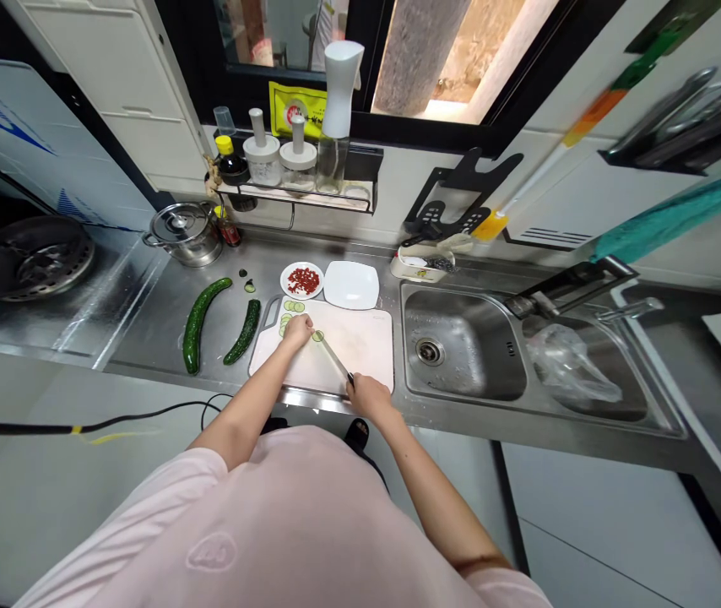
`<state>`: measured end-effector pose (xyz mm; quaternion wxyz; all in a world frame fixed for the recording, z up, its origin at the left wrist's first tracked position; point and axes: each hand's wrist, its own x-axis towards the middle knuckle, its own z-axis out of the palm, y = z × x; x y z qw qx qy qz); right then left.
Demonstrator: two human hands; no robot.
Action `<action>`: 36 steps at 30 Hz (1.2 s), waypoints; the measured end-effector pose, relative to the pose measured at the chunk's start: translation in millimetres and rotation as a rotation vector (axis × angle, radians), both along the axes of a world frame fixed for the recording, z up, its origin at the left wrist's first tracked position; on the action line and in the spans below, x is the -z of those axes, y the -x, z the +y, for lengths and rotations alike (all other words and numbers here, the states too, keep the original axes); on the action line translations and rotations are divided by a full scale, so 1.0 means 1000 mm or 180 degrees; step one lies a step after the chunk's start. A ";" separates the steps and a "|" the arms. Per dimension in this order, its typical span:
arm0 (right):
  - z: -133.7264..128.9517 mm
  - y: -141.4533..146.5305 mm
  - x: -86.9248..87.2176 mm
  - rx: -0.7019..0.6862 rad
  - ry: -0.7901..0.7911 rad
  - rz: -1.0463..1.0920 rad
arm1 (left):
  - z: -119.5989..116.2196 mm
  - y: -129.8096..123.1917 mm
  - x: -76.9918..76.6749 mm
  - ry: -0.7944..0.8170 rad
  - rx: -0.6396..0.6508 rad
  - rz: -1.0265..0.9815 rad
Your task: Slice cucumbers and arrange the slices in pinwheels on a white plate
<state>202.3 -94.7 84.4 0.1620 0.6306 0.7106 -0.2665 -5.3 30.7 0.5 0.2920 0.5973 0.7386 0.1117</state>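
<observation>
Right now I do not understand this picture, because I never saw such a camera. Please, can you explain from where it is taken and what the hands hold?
This is one picture from a camera worn on a person's head, looking down, so the pink shirt below is their own. Their right hand holds a kitchen knife over a white cutting board. Their left hand rests on cucumber slices. A long cucumber and a shorter cucumber lie on the steel counter beside the board.
</observation>
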 end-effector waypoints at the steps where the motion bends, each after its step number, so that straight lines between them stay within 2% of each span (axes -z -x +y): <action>1: 0.000 0.000 0.001 0.0006 -0.0005 0.0005 | 0.000 0.000 0.000 0.0001 0.0003 0.0004; 8: -0.003 -0.001 0.000 0.0015 -0.0018 0.0001 | 0.000 0.000 0.000 -0.0026 0.0021 0.0024; 18: -0.024 -0.016 -0.002 0.0053 0.0021 -0.0063 | 0.001 -0.002 -0.004 0.0076 0.0009 0.0035; 30: -0.007 0.002 0.000 0.0098 0.0030 -0.0028 | 0.002 -0.003 -0.006 0.0113 0.0027 0.0087; 36: -0.010 0.000 0.002 0.0082 -0.0014 -0.0012 | 0.002 -0.002 -0.004 0.0047 0.0057 0.0095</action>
